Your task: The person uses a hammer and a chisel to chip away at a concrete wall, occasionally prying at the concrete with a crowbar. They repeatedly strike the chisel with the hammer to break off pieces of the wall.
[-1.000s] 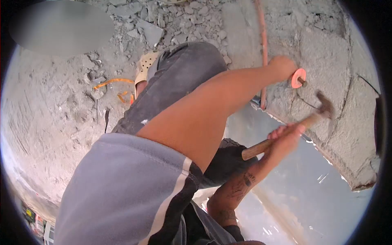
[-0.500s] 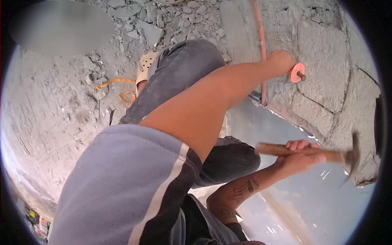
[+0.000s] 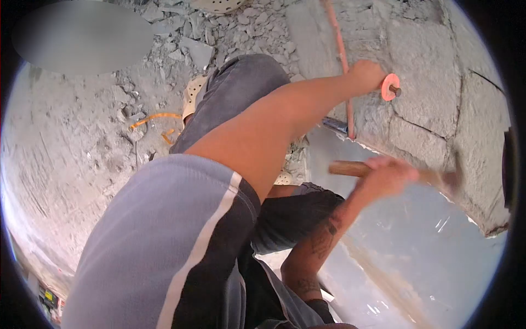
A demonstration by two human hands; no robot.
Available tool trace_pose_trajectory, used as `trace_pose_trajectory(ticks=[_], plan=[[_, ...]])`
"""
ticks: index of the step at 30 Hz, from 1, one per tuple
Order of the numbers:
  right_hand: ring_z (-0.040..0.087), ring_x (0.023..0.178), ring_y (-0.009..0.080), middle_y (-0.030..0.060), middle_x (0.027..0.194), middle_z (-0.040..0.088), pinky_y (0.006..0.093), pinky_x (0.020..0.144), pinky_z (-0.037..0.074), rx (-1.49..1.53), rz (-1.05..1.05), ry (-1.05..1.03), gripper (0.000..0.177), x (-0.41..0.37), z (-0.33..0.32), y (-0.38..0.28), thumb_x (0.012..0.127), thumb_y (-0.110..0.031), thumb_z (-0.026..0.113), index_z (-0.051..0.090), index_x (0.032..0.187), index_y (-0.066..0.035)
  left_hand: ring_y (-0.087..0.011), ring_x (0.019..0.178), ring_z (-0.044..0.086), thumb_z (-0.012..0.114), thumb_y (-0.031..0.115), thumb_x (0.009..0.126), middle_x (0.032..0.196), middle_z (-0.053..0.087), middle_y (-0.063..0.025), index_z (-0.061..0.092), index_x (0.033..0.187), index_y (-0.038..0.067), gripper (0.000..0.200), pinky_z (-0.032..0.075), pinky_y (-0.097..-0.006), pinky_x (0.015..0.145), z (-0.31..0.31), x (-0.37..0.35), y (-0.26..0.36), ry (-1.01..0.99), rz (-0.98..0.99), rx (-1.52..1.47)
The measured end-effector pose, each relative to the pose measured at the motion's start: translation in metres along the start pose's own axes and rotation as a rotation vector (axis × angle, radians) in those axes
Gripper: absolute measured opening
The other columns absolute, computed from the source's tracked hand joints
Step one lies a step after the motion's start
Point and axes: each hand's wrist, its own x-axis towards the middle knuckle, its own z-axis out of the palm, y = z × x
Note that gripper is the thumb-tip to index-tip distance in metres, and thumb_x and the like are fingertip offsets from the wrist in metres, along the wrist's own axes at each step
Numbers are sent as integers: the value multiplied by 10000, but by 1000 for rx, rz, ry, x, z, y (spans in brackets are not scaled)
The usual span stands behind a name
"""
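We see the left hand (image 3: 366, 77) at the far right of the scene, its fingers clenched around a chisel (image 3: 395, 91) that lies against the rough grey masonry (image 3: 427, 66). A pink guard disc (image 3: 389, 82) sits just beside the fist, and the brown butt of the chisel pokes out past it toward the right, while the hand and disc hide the rest of the shaft. Nearer to us, the right hand (image 3: 389, 175) is wrapped tightly around the wooden handle of a hammer (image 3: 348, 168), with the handle's end showing on the left and the head on the right, well apart from the chisel's butt. The hammer's head is blurred, so we cannot be sure which way it faces. Behind the left wrist we see a pinkish hose (image 3: 338, 44) running from the far edge down to the border of a smooth, glossy grey sheet (image 3: 433, 241), which spreads over the near right. Broken rubble (image 3: 260, 24) lies at the far middle. To the left, an orange strip (image 3: 156, 116) curls on the dusty ground (image 3: 66, 148), near a cream perforated shoe (image 3: 193, 94) beside the bent, grey-trousered knee (image 3: 252, 77).
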Motion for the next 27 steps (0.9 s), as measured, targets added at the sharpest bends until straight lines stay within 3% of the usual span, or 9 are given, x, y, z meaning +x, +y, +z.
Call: trace_pose_trajectory(ticks=[4,8,10,12,14,16,22,24,27], plan=[[422,459,113,17,598,433,232,406,358,-73,521,-322,454,3,3,3,952,-529,475,470,904,-78,-317,783,677,671,362,766,852,701,-96,720,944,168,268,535,-445,677,-23,-6,12,-103,101,-275],[410,434,112,18,588,430,235,386,346,29,457,-248,472,-4,-27,10,945,-547,476,466,882,-80,-312,874,667,676,374,783,966,696,-110,681,1039,162,332,505,-447,683,-40,17,0,-22,-78,-18],[405,417,117,21,587,429,242,379,345,202,506,-265,483,-17,-36,29,938,-562,480,452,852,-88,-270,705,667,619,423,791,756,675,-124,673,794,71,356,497,-432,621,-55,28,-2,360,39,-231],[405,415,119,23,587,427,246,374,347,195,549,-252,482,-36,-40,57,935,-565,485,442,849,-92,-208,668,637,648,359,823,741,656,-59,626,798,87,274,478,-373,567,-60,70,-25,569,-56,-172],[404,413,122,24,587,424,249,370,349,187,585,-243,482,-45,-42,63,932,-567,489,432,845,-97,-222,574,462,599,284,832,633,479,-65,548,767,58,240,421,-357,566,-81,88,-54,904,219,0],[404,388,119,26,561,420,248,349,364,356,685,-238,458,-49,-41,59,946,-534,486,415,838,-94,-205,577,465,592,267,861,620,473,-90,519,731,21,289,399,-364,553,-154,8,10,895,-121,-755],[404,398,121,30,574,417,257,347,360,380,701,-224,453,-49,-40,52,944,-537,489,412,840,-103,-188,591,488,600,248,875,607,485,-95,518,682,25,306,381,-370,531,-108,-44,-90,1375,-60,-240],[403,398,124,31,572,416,262,349,360,390,685,-251,462,-51,-36,50,941,-543,489,411,841,-100,-126,658,569,683,246,842,754,590,8,580,868,123,162,433,-302,527,-82,-57,-95,1217,-206,-1252],[405,398,127,36,572,419,266,353,361,367,630,-304,475,-59,-30,49,940,-551,487,414,848,-91,-124,659,511,618,254,914,803,547,12,535,923,119,159,398,-298,539,-57,-61,-83,1136,-311,-1353]])
